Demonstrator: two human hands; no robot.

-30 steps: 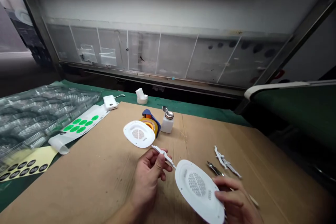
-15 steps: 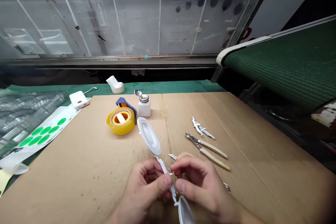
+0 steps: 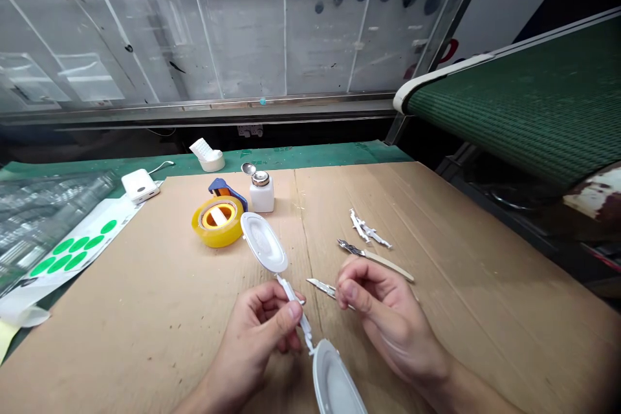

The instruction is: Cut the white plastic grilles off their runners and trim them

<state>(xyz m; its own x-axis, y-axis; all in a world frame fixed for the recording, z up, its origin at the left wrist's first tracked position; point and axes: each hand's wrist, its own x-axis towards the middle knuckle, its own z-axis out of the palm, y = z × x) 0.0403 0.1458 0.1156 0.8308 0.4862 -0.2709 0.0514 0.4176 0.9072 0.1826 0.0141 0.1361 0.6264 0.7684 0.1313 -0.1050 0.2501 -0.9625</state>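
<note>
My left grip (image 3: 255, 343) is closed on a white plastic strip (image 3: 294, 301), with an oval cover (image 3: 264, 242) at its far end and a second cover (image 3: 334, 383) at its near end. My right grip (image 3: 388, 317) is pinched shut on a knife (image 3: 330, 291), its blade pointing at the strip and just apart from it. The oval cover sits just beside the tape roll (image 3: 217, 222), which lies on the cardboard (image 3: 160, 310). Right of the tape roll, past the knife, lie a tan-handled tool (image 3: 376, 257) and white scraps (image 3: 363, 228), with open cardboard running on to its right edge.
</note>
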